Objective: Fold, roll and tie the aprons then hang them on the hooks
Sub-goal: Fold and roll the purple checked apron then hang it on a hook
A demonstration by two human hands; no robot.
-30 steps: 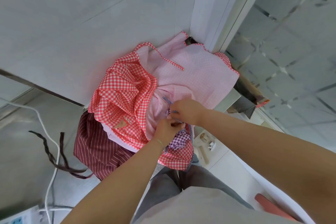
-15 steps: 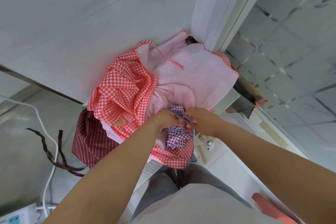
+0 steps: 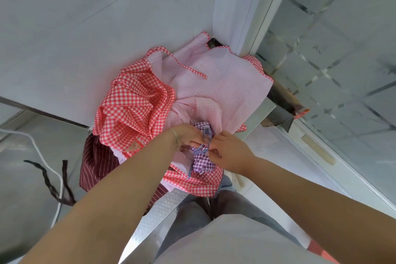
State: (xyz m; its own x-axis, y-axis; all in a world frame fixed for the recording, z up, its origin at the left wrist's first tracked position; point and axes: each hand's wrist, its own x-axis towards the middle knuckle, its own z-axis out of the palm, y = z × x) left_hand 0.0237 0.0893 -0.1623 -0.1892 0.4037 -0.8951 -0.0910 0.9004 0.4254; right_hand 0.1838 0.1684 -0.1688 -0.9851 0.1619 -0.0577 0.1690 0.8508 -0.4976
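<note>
Where the bare forearms meet, the left hand (image 3: 188, 135) and right hand (image 3: 229, 152) pinch the striped ties of a crumpled purple gingham apron (image 3: 202, 162), bunched between them. It lies on the heap: red gingham apron (image 3: 132, 111), ruffled; beyond, a smooth pale pink apron (image 3: 225, 90). A maroon striped apron (image 3: 98, 163) hangs lower left.

Soft, even daylight filled the scene, brightest at the frosted glass door (image 3: 334, 53) on the right, which looked smeared by motion blur. Shadows were faint. Wide-angle distortion bent the wall (image 3: 85, 28) lines and stretched the forearms at the edges.
</note>
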